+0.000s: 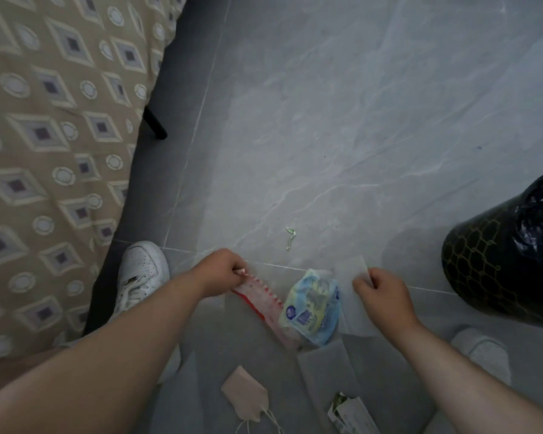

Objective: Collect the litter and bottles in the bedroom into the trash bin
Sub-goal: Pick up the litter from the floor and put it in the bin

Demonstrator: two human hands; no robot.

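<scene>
My left hand (221, 270) is closed on the top end of a red-and-white wrapper (261, 300) that trails down over the floor. My right hand (381, 297) pinches the corner of a thin translucent sheet (351, 270). Between the two hands lies a blue and yellow plastic packet (312, 308). The trash bin (496, 264), black with a gold pattern and lined with a black bag, stands at the right edge. A small green scrap (290, 238) lies on the tiles beyond my hands.
A pink face mask (248, 394) and a green-and-white carton (347, 415) lie on the floor near the bottom edge. The bed with its patterned cover (54, 145) fills the left side, with a black bed leg (156, 125). My white shoes (141, 274) stand on grey tiles.
</scene>
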